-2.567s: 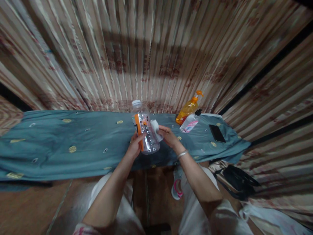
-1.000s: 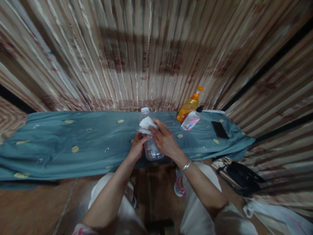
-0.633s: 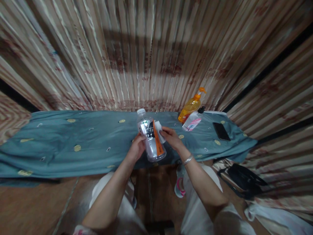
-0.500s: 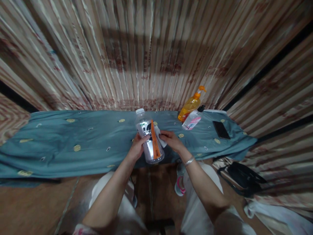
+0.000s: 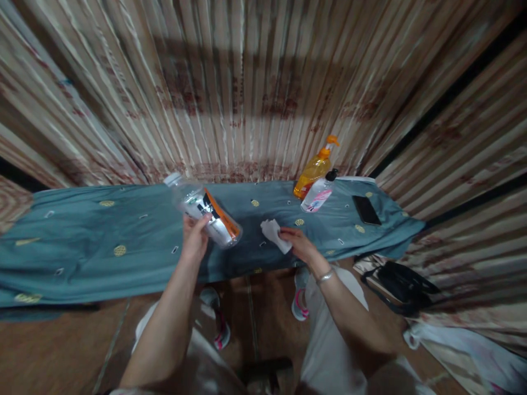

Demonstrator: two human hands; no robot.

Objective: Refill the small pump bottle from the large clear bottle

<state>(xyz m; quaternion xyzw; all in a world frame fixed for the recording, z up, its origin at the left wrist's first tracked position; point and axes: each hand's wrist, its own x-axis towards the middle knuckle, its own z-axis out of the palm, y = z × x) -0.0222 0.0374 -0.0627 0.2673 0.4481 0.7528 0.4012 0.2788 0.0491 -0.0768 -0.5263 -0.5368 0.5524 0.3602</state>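
Observation:
My left hand (image 5: 194,240) grips a clear plastic bottle (image 5: 202,209) with an orange and black label and a white cap. The bottle is tilted, cap up and to the left, above the blue-grey cloth (image 5: 102,241) that covers the table. My right hand (image 5: 298,244) pinches a crumpled white wipe (image 5: 275,233) low over the cloth, to the right of the bottle. A silver bracelet sits on my right wrist.
An orange pump bottle (image 5: 313,168) and a smaller clear pump bottle (image 5: 316,192) stand at the back right. A black phone (image 5: 365,209) lies near the table's right end. A black bag (image 5: 405,288) sits on the floor to the right. A striped curtain hangs behind.
The two hands have parted. My left hand carried the bottle to the left and tipped it. My right hand drew the wipe off the bottle and lowered it toward the cloth.

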